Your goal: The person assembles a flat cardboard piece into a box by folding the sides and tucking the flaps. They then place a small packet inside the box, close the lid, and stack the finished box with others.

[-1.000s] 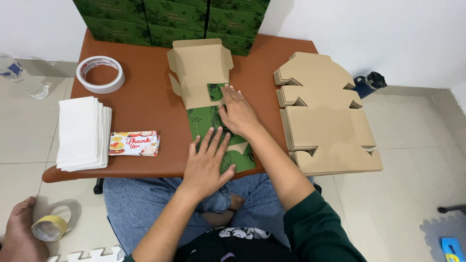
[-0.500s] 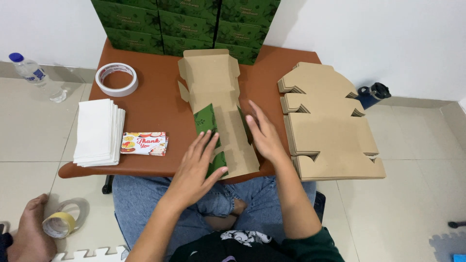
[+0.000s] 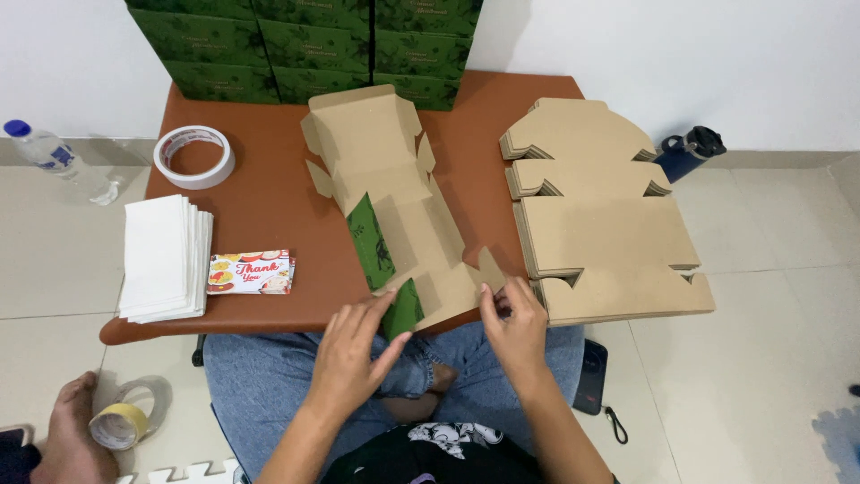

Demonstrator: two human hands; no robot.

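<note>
A die-cut cardboard box blank [image 3: 394,206], brown inside and green outside, lies partly folded in the middle of the brown table [image 3: 269,206]. My left hand [image 3: 354,354] grips the raised green flap at the blank's near left corner. My right hand [image 3: 515,323] pinches the small brown tab at its near right corner. One green side wall stands up along the blank's left edge.
A stack of flat cardboard blanks [image 3: 600,215] lies to the right. At the left are white paper sheets [image 3: 166,260], a stack of cards [image 3: 251,273] and a tape roll [image 3: 194,157]. Green boxes [image 3: 305,45] line the back. Another person's hand [image 3: 76,430] holds tape on the floor.
Both my hands have slid from the middle of the blank toward me to its near corners. The near flaps have come up and the blank has opened out longer on the table.
</note>
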